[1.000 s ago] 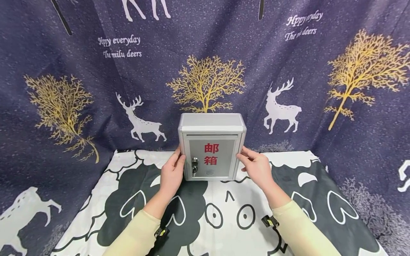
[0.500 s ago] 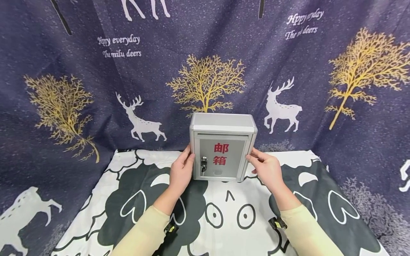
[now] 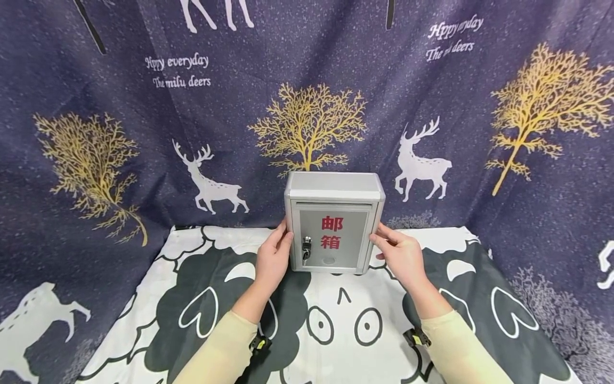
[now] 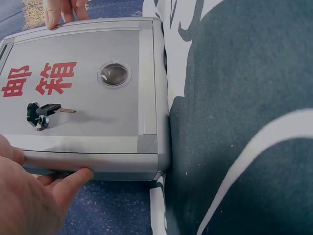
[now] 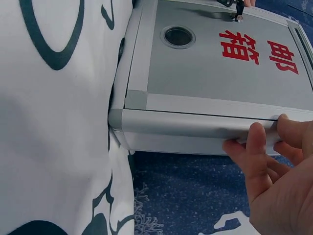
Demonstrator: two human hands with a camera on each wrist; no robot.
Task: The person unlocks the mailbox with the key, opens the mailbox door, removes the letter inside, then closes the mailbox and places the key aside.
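A silver metal mailbox (image 3: 334,186) with red characters stands upright at the back middle of the cloth-covered table. Keys (image 4: 51,108) hang from the lock on its door, near the left side. The door also has a small round window (image 5: 178,36) low down and a narrow slot above. My left hand (image 3: 272,258) grips the box's left side, thumb at the front edge and fingers reaching behind. On the opposite side my right hand (image 3: 402,256) holds the box likewise, its thumb at the front edge and fingertips along the side wall.
A white and dark green cartoon cloth (image 3: 336,352) covers the table. Close behind the box hangs a dark blue curtain (image 3: 307,48) printed with deer and golden trees; it continues down both sides.
Both hands have shifted the mailbox to the right along the table, mostly in the first half second. Since then it has barely moved, and the grip looks the same.
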